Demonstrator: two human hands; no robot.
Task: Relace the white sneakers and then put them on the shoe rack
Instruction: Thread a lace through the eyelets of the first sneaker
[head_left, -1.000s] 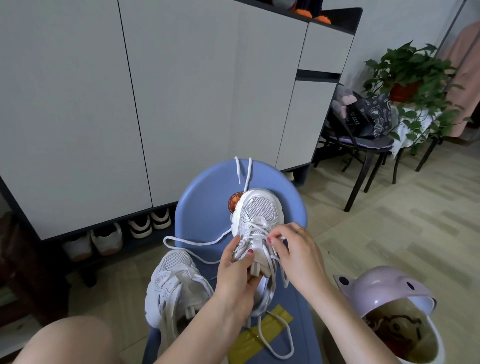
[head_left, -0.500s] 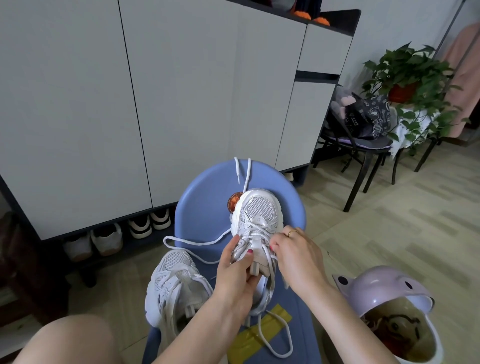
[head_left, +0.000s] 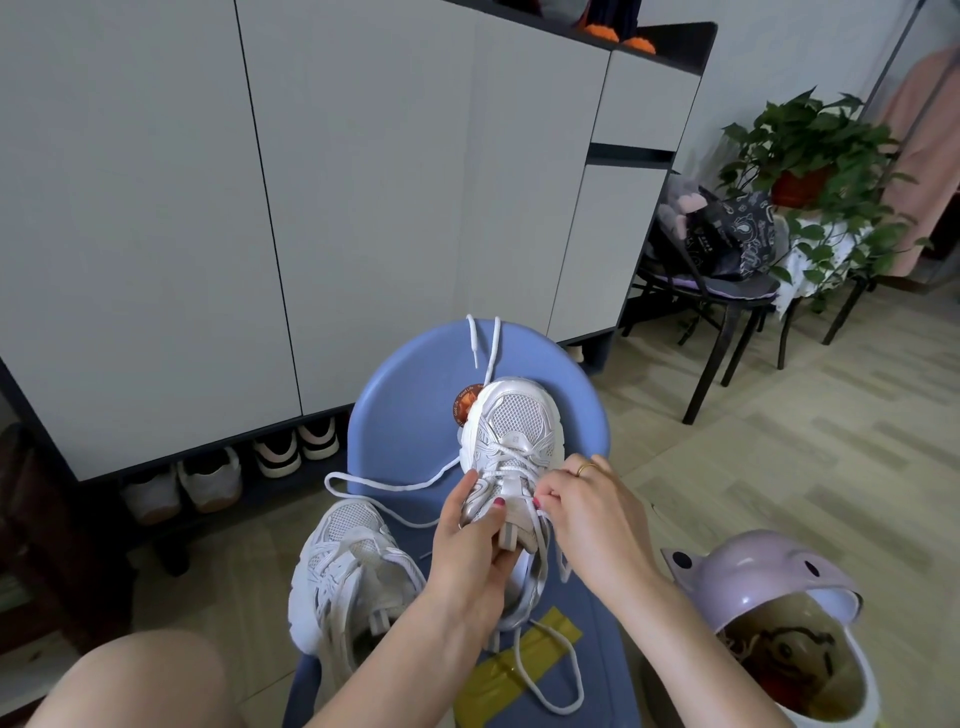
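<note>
From the head view, two white sneakers sit on the blue stool (head_left: 415, 436). The far sneaker (head_left: 511, 447) lies toe-away, likely so its eyelets face the person. The left hand (head_left: 470, 540) has its grip closed around the tongue, apparently steadying it, while the right hand (head_left: 584, 512) pinches the lace (head_left: 384, 488) at the right eyelets. The near sneaker (head_left: 348, 566) waits beside it at the stool's edge. Three pairs of shoes rest on the shoe rack (head_left: 218, 478) under the cabinet.

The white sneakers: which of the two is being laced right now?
The farther sneaker, toe pointing at the cabinet, gripped by both hands. The other sneaker lies untouched at the blue chair's left edge.
</note>
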